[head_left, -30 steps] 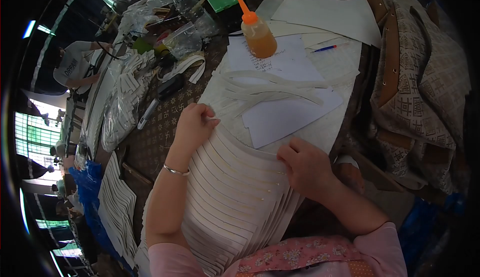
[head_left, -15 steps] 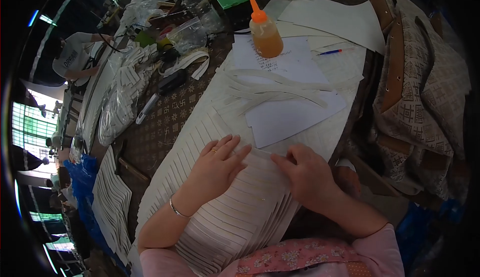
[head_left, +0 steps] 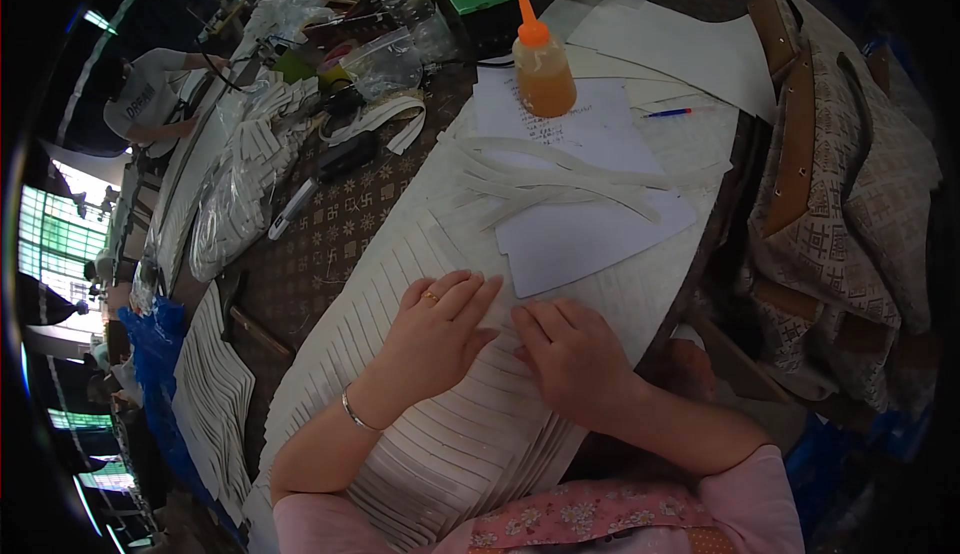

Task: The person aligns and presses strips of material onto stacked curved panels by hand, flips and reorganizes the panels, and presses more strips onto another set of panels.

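Many overlapping white strips [head_left: 440, 439] fan out in curved rows across the table in front of me. My left hand [head_left: 435, 329] lies on their upper part, palm down, fingers stretched out, with a ring on one finger. Just to its right, my right hand [head_left: 570, 354] rests on the top strip's edge with its fingers bent and close together; what lies under its fingertips is hidden. Beyond my hands are a white paper sheet [head_left: 590, 239] and loose pale strips [head_left: 560, 179].
An orange-capped glue bottle [head_left: 545, 79] stands on written paper beside a blue pen [head_left: 668, 112]. At left lie a hammer [head_left: 258, 329], a cutter [head_left: 292, 209], a dark case [head_left: 347, 154] and another strip stack [head_left: 212, 384]. Patterned material [head_left: 850, 184] hangs at right. A person [head_left: 150, 104] works far left.
My left hand has come down and right from the strips' far corner and flattened onto them. My right hand has moved left, close beside it. The view has shifted slightly.
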`<action>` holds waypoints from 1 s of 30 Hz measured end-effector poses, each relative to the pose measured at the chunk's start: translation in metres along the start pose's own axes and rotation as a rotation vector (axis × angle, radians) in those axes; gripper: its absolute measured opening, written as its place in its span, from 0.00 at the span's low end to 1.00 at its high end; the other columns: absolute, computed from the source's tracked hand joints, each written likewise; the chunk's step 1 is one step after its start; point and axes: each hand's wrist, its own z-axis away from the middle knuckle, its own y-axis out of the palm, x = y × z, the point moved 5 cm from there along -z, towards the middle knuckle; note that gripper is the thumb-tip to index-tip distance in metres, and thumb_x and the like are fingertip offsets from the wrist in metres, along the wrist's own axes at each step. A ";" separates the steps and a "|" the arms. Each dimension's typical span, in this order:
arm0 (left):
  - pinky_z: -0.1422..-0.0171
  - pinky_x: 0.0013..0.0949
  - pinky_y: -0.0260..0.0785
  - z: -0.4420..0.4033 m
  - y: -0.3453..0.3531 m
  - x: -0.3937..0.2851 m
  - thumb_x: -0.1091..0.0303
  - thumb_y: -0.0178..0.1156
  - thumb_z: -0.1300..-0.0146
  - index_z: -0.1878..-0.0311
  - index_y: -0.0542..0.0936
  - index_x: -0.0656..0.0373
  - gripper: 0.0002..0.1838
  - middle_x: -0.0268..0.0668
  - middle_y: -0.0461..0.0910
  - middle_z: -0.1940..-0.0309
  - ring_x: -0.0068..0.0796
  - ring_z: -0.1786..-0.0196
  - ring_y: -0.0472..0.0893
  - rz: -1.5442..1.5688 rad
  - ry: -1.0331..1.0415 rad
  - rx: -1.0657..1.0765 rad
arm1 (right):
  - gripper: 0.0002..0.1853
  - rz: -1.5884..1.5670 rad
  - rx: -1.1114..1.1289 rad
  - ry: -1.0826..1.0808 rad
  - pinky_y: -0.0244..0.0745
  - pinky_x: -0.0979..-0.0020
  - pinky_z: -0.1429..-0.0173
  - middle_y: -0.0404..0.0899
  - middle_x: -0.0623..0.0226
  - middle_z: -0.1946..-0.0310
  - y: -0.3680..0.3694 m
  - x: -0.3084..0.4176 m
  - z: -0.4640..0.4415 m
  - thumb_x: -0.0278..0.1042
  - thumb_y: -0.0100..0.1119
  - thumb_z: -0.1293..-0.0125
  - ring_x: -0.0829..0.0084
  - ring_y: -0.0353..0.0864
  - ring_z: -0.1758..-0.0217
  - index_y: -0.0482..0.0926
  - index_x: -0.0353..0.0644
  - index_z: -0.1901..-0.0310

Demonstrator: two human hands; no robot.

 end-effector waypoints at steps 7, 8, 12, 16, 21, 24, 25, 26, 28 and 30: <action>0.27 0.51 0.57 0.002 0.000 -0.001 0.56 0.65 0.37 0.31 0.72 0.56 0.32 0.36 0.71 0.35 0.34 0.29 0.69 -0.107 -0.029 -0.007 | 0.28 0.074 0.050 0.014 0.70 0.61 0.39 0.74 0.63 0.47 0.005 0.001 0.002 0.38 0.64 0.39 0.63 0.73 0.44 0.73 0.34 0.39; 0.26 0.53 0.56 0.003 0.000 -0.001 0.55 0.66 0.39 0.30 0.71 0.54 0.34 0.34 0.71 0.34 0.33 0.28 0.68 -0.134 -0.017 0.009 | 0.28 0.075 0.052 0.012 0.70 0.61 0.39 0.74 0.63 0.47 0.005 0.001 0.003 0.38 0.64 0.39 0.63 0.73 0.44 0.73 0.34 0.39; 0.25 0.55 0.54 0.007 -0.002 0.001 0.52 0.65 0.39 0.29 0.71 0.51 0.35 0.33 0.69 0.32 0.31 0.27 0.67 -0.134 -0.030 0.050 | 0.30 0.076 0.028 -0.019 0.70 0.61 0.39 0.73 0.63 0.45 0.004 0.000 0.005 0.39 0.65 0.41 0.62 0.73 0.43 0.72 0.35 0.38; 0.25 0.58 0.53 0.008 -0.006 0.002 0.51 0.64 0.36 0.30 0.73 0.45 0.31 0.38 0.67 0.30 0.35 0.26 0.66 -0.102 0.002 0.100 | 0.26 0.042 0.047 -0.040 0.72 0.61 0.41 0.74 0.61 0.45 -0.005 -0.002 0.004 0.38 0.66 0.40 0.61 0.74 0.43 0.76 0.37 0.42; 0.27 0.65 0.53 0.015 -0.013 -0.011 0.51 0.65 0.36 0.32 0.74 0.41 0.29 0.46 0.60 0.27 0.41 0.27 0.67 0.021 -0.038 0.098 | 0.13 -0.246 -0.091 0.159 0.77 0.62 0.50 0.80 0.59 0.56 -0.049 -0.058 -0.027 0.33 0.65 0.37 0.57 0.81 0.56 0.84 0.41 0.52; 0.26 0.62 0.55 0.025 -0.027 -0.011 0.57 0.68 0.37 0.33 0.75 0.45 0.29 0.48 0.56 0.26 0.45 0.30 0.70 0.152 -0.036 -0.040 | 0.09 0.067 -0.480 0.123 0.77 0.58 0.50 0.81 0.61 0.61 -0.073 -0.100 -0.043 0.31 0.65 0.39 0.53 0.81 0.58 0.83 0.41 0.58; 0.26 0.59 0.56 0.029 -0.032 -0.007 0.60 0.69 0.38 0.33 0.74 0.46 0.29 0.48 0.56 0.26 0.47 0.32 0.71 0.259 -0.035 -0.119 | 0.08 0.061 -0.392 0.230 0.76 0.58 0.50 0.80 0.60 0.61 -0.069 -0.119 -0.045 0.30 0.65 0.39 0.53 0.80 0.57 0.83 0.41 0.58; 0.26 0.56 0.57 0.034 -0.037 -0.004 0.64 0.70 0.39 0.33 0.74 0.48 0.30 0.48 0.57 0.26 0.48 0.34 0.73 0.365 -0.035 -0.199 | 0.08 0.055 -0.304 0.335 0.76 0.58 0.50 0.79 0.59 0.62 -0.066 -0.128 -0.046 0.29 0.65 0.40 0.53 0.80 0.55 0.83 0.41 0.58; 0.25 0.53 0.58 0.039 -0.041 -0.001 0.66 0.71 0.40 0.32 0.73 0.49 0.32 0.47 0.57 0.26 0.48 0.34 0.72 0.434 -0.052 -0.172 | 0.08 0.079 -0.232 0.377 0.76 0.58 0.50 0.79 0.59 0.60 -0.069 -0.127 -0.046 0.29 0.65 0.40 0.54 0.79 0.54 0.83 0.41 0.59; 0.25 0.51 0.58 0.045 -0.037 0.000 0.66 0.71 0.39 0.31 0.72 0.50 0.32 0.45 0.58 0.26 0.51 0.30 0.68 0.656 -0.094 -0.099 | 0.10 0.092 -0.217 0.382 0.75 0.59 0.48 0.78 0.59 0.58 -0.069 -0.120 -0.043 0.28 0.66 0.41 0.54 0.78 0.50 0.82 0.41 0.57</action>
